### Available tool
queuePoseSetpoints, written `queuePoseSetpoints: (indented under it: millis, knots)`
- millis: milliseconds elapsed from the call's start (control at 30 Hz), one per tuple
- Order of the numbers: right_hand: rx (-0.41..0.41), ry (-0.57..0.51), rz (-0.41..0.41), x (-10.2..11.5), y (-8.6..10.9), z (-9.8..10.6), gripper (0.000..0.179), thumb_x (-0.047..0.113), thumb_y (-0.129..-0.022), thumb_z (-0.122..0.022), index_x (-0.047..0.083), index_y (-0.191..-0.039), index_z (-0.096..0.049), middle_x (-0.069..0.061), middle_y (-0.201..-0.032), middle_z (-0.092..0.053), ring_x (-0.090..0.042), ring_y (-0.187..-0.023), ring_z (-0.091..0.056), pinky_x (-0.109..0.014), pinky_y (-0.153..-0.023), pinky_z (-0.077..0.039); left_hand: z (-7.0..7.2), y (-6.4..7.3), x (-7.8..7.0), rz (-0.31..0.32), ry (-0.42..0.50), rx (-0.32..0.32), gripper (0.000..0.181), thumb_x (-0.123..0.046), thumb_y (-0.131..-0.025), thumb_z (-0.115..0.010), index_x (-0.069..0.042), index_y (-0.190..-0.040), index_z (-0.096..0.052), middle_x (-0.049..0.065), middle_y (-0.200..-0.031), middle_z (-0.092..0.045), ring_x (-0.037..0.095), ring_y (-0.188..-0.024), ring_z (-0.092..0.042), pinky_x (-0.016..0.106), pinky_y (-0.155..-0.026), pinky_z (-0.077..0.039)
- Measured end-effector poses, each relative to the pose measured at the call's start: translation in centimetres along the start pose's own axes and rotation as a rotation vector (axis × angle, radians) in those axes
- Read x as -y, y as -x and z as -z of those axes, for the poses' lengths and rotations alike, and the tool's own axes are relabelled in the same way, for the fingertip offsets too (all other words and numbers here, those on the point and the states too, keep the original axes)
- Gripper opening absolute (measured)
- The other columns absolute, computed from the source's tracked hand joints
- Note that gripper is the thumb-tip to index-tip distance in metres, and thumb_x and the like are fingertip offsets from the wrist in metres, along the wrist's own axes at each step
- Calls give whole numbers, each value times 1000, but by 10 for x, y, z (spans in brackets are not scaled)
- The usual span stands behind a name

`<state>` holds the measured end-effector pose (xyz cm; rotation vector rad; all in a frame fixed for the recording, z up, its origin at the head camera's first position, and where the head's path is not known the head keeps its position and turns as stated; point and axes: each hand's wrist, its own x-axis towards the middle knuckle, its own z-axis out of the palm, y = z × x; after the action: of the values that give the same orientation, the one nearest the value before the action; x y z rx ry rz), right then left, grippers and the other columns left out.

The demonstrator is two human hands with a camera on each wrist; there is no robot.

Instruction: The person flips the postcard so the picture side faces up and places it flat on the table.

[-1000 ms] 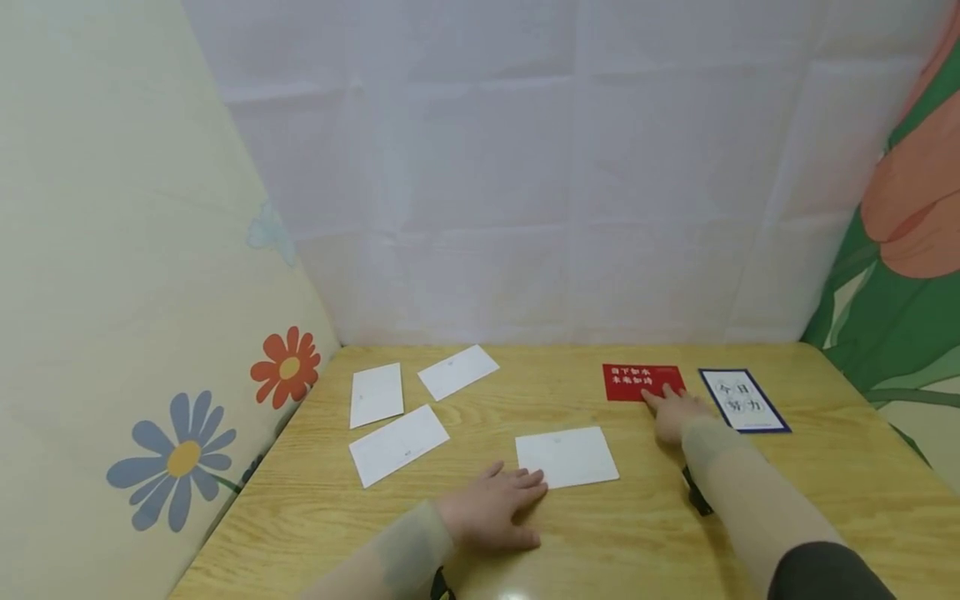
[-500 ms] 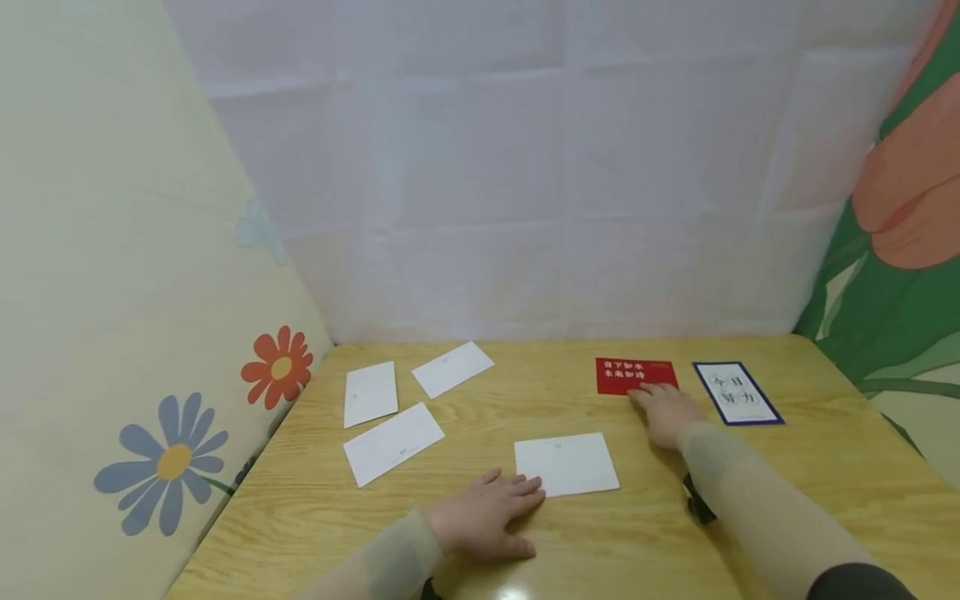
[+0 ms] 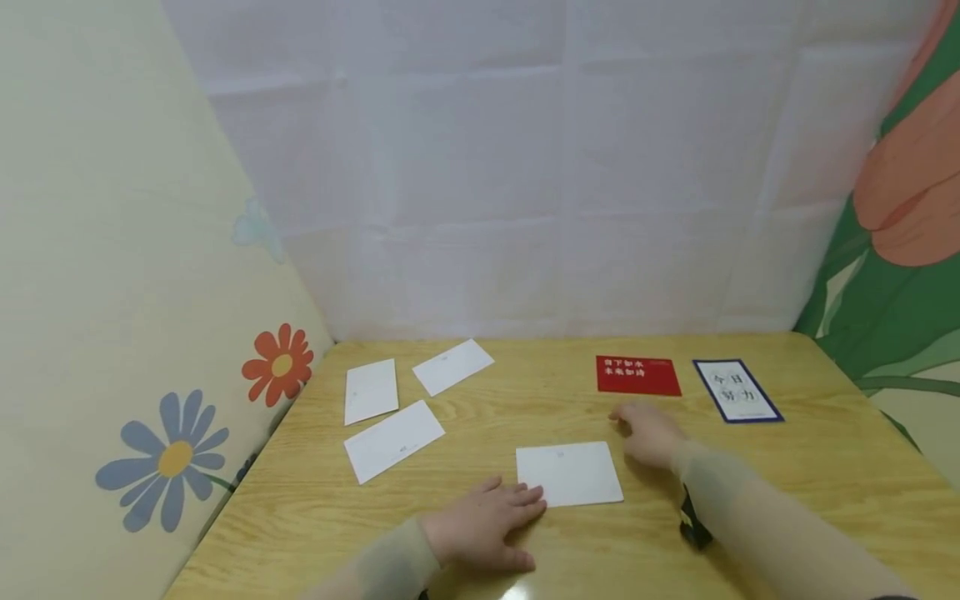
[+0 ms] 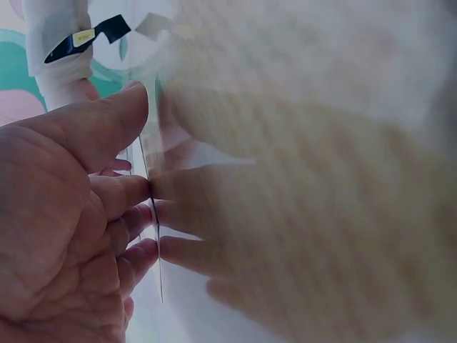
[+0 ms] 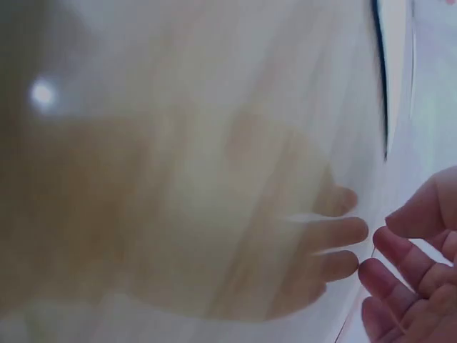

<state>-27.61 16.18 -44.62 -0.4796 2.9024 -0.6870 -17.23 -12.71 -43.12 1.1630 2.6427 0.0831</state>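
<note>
My left hand (image 3: 483, 527) lies with fingers spread, fingertips on the lower left corner of a blank-looking white card (image 3: 572, 476). In the left wrist view, the fingertips (image 4: 146, 250) meet the card's thin edge. My right hand (image 3: 651, 435) is just right of that card, over the wood table, and grips nothing. Its fingers (image 5: 389, 282) are loosely bent in the right wrist view, tips close to the shiny tabletop. Beyond it lies a red card (image 3: 639, 377) with white characters. To the right of the red one is a blue-bordered card (image 3: 738, 392) with dark characters.
Three more white cards lie at the left: one upright (image 3: 372, 392), one slanted at the back (image 3: 453, 367) and one slanted in front (image 3: 394, 442). A white cloth (image 3: 465, 167) hangs behind the table (image 3: 300, 517). Flower-printed panels stand left (image 3: 150, 275) and right (image 3: 907, 308).
My right hand has drawn back from the red card toward the white card, leaving the red card uncovered. The nearest white card has shifted slightly toward me. My left hand has stayed at its corner.
</note>
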Motion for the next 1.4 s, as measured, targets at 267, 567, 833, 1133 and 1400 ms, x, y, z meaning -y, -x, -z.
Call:
queuePoseSetpoints:
  millis: [267,567,833,1133,1400]
  knots:
    - [51,-194,-43,13,16,-2,40,-5,-77,-63,5,-115,-63,-7,-107,-60,-26,-102,-55,-50,-95,-42,-3,10,-9,-41,-44,-15,70,-55,-90,-56,-15,-146,-42,-1,-151,-37,18,-138,-35,43,-112,-25]
    - [94,-342,-51,25,31,-5,33,-3,-74,-68,3,-106,-64,-4,-96,-60,-21,-93,-56,-46,-87,-46,-2,14,-7,-88,-5,-35,64,-54,-92,-55,-16,-142,-48,1,-149,-41,18,-138,-35,41,-112,-26]
    - [113,-338,-92,30,33,-8,41,-5,-69,-72,6,-107,-64,-6,-108,-58,-26,-103,-53,-51,-95,-42,3,-5,3,-34,139,-89,51,-43,-89,-65,-16,-133,-58,1,-138,-51,20,-126,-46,42,-103,-37]
    - [123,-317,-163,29,31,-14,42,13,-73,-83,12,-110,-64,-8,-120,-54,-30,-116,-49,-53,-101,-37,1,-30,17,306,323,-193,61,-44,-80,-75,-13,-129,-57,9,-129,-52,27,-115,-51,51,-95,-40]
    - [138,-275,-181,31,27,-16,40,14,-72,-84,11,-106,-64,-7,-112,-52,-25,-104,-51,-49,-95,-41,4,-47,25,421,359,-208,60,-38,-72,-83,-7,-119,-60,8,-111,-54,24,-99,-53,43,-88,-45]
